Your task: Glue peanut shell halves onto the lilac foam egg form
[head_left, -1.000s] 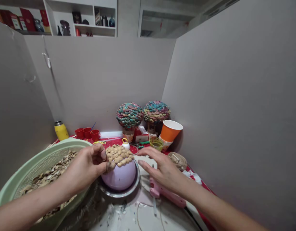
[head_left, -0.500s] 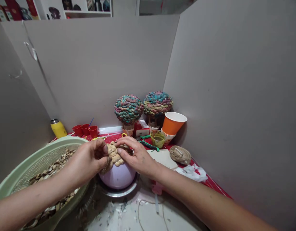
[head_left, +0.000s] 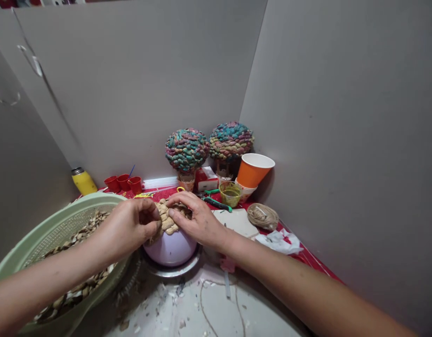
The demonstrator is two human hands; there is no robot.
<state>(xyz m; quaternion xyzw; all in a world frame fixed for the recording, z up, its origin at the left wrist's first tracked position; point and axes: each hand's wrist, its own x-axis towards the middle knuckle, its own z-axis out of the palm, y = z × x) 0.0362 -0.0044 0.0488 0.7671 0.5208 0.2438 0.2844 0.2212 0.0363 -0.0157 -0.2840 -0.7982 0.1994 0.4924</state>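
1. Head view, center. The purple dome [head_left: 170,250] sits in a metal dish [head_left: 174,272]; a layer of shells [head_left: 168,223] covers its upper part, and the lower part is bare.
2. Left hand [head_left: 137,220]. Thumb and fingers curl toward each other at the layer's left edge; whether they pinch a shell cannot be told.
3. Right hand [head_left: 198,222]. Thumb and fingers stand apart, resting over the layer's top and right side.
4. Handling (judgement). Light, even pressure probably suits the curved surface best; the right hand can steady the dome while the left seats each shell close against its neighbor, leaving few gaps. Hard pushing might tilt the dome or crack a shell.
5. Surroundings. A green basket [head_left: 54,238] of loose shells [head_left: 93,224] stands near the left forearm; two multicolored balls [head_left: 187,150] [head_left: 231,140] stand behind.
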